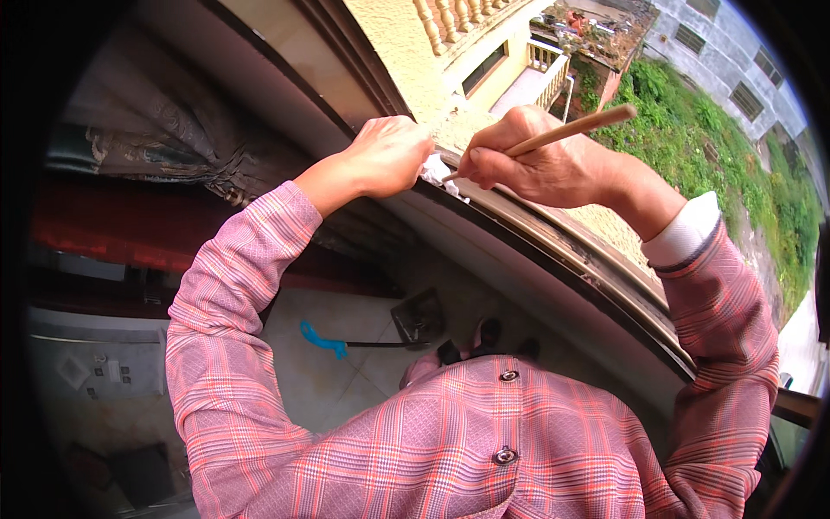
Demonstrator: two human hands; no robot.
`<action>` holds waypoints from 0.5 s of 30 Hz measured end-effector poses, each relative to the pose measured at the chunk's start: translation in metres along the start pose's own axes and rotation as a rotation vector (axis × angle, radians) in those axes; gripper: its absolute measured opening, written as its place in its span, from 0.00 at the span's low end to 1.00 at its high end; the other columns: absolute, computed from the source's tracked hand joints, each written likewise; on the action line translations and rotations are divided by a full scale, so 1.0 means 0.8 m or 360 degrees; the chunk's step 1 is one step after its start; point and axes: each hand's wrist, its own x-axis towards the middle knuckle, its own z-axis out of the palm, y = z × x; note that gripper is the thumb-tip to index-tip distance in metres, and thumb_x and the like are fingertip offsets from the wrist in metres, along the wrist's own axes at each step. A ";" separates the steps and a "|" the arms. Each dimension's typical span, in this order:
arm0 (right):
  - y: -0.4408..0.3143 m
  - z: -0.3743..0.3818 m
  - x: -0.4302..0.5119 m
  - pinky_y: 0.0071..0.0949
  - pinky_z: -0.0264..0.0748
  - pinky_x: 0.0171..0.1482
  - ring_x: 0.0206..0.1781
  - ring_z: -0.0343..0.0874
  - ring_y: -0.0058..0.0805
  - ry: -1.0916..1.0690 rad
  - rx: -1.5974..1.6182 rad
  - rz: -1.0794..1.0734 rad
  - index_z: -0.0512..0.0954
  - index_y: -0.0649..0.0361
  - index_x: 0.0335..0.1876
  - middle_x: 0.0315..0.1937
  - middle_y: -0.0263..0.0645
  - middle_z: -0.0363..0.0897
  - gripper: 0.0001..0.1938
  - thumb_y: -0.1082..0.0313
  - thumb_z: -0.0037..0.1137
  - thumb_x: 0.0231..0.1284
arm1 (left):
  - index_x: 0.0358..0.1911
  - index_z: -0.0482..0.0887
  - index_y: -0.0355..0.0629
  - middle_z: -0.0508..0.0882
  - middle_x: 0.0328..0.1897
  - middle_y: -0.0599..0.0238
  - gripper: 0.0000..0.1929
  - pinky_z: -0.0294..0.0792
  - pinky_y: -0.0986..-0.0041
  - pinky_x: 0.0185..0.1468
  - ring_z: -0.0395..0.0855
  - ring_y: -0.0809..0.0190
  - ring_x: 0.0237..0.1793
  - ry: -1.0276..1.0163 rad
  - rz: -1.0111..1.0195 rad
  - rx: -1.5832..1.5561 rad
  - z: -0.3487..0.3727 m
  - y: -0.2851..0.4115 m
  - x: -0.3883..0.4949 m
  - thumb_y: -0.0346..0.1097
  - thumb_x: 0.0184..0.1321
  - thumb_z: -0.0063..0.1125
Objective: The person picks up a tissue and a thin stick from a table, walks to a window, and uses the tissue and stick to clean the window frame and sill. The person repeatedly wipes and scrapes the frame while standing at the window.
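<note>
At the sliding window's track [557,243], my left hand [389,156] has its fingers closed on a crumpled white tissue [438,172]. Part of the tissue lies down in the track, and the rest is hidden under the fingers. My right hand [538,162] grips a tapered wooden stick [574,132] like a pen. Its thin end points down and left, at the tissue, apparently touching it. The thick end sticks up past the knuckles.
A brown window frame [318,39] rises at the upper left. Beyond the sill are a yellow building [480,58] and a green plot [687,110]. Indoors, a curtain [168,123] hangs at left. A dustpan [418,318] with a blue handle end [322,340] lies on the tiled floor [324,383].
</note>
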 end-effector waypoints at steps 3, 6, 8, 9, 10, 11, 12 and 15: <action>-0.009 -0.018 -0.026 0.26 0.79 0.36 0.30 0.83 0.27 -0.0086 0.0066 0.0067 0.80 0.71 0.36 0.26 0.44 0.82 0.14 0.68 0.44 0.65 | 0.26 0.82 0.37 0.81 0.25 0.49 0.04 0.72 0.58 0.39 0.81 0.43 0.34 -0.0062 0.0072 -0.0190 -0.001 0.012 0.004 0.30 0.48 0.58; -0.019 -0.033 -0.053 0.24 0.79 0.39 0.32 0.83 0.29 -0.0138 0.0049 0.0044 0.80 0.72 0.36 0.27 0.45 0.83 0.14 0.68 0.44 0.66 | 0.25 0.82 0.36 0.81 0.25 0.49 0.05 0.72 0.60 0.38 0.81 0.44 0.32 -0.0037 0.0226 -0.0313 -0.003 0.034 0.008 0.30 0.48 0.58; -0.025 -0.041 -0.072 0.24 0.79 0.39 0.32 0.83 0.28 -0.0152 0.0072 0.0157 0.80 0.72 0.35 0.27 0.45 0.83 0.15 0.68 0.44 0.66 | 0.25 0.82 0.36 0.81 0.25 0.49 0.05 0.72 0.61 0.37 0.81 0.44 0.32 -0.0072 0.0309 -0.0408 -0.005 0.052 0.013 0.30 0.48 0.59; -0.028 -0.044 -0.082 0.24 0.79 0.39 0.32 0.83 0.28 -0.0146 0.0076 0.0174 0.80 0.72 0.35 0.27 0.45 0.83 0.15 0.68 0.44 0.66 | 0.25 0.82 0.36 0.81 0.25 0.49 0.05 0.72 0.61 0.37 0.81 0.44 0.32 -0.0090 0.0352 -0.0458 -0.005 0.061 0.016 0.30 0.48 0.59; -0.032 -0.042 -0.093 0.26 0.77 0.33 0.27 0.82 0.29 -0.0039 0.0154 0.0227 0.81 0.68 0.33 0.23 0.43 0.82 0.12 0.69 0.45 0.61 | 0.25 0.83 0.36 0.81 0.24 0.49 0.05 0.72 0.61 0.37 0.81 0.44 0.32 -0.0083 0.0408 -0.0523 -0.004 0.072 0.018 0.30 0.48 0.59; -0.036 -0.045 -0.105 0.25 0.78 0.33 0.28 0.83 0.28 -0.0027 0.0222 0.0250 0.81 0.69 0.33 0.24 0.44 0.82 0.13 0.69 0.45 0.61 | 0.25 0.83 0.35 0.81 0.24 0.49 0.05 0.72 0.61 0.37 0.81 0.44 0.32 -0.0094 0.0417 -0.0532 -0.003 0.083 0.021 0.30 0.48 0.59; -0.039 -0.047 -0.116 0.25 0.78 0.33 0.28 0.83 0.28 -0.0024 0.0207 0.0252 0.81 0.69 0.33 0.24 0.44 0.82 0.13 0.69 0.44 0.62 | 0.26 0.82 0.35 0.81 0.24 0.49 0.05 0.72 0.61 0.37 0.81 0.44 0.32 -0.0104 0.0424 -0.0541 -0.001 0.093 0.023 0.30 0.48 0.59; -0.048 -0.054 -0.145 0.24 0.79 0.35 0.30 0.83 0.28 -0.0051 0.0187 0.0325 0.80 0.71 0.33 0.25 0.44 0.82 0.15 0.68 0.44 0.64 | 0.22 0.83 0.38 0.81 0.22 0.48 0.04 0.73 0.59 0.37 0.82 0.44 0.30 -0.0054 0.0507 -0.0559 0.000 0.119 0.027 0.29 0.46 0.57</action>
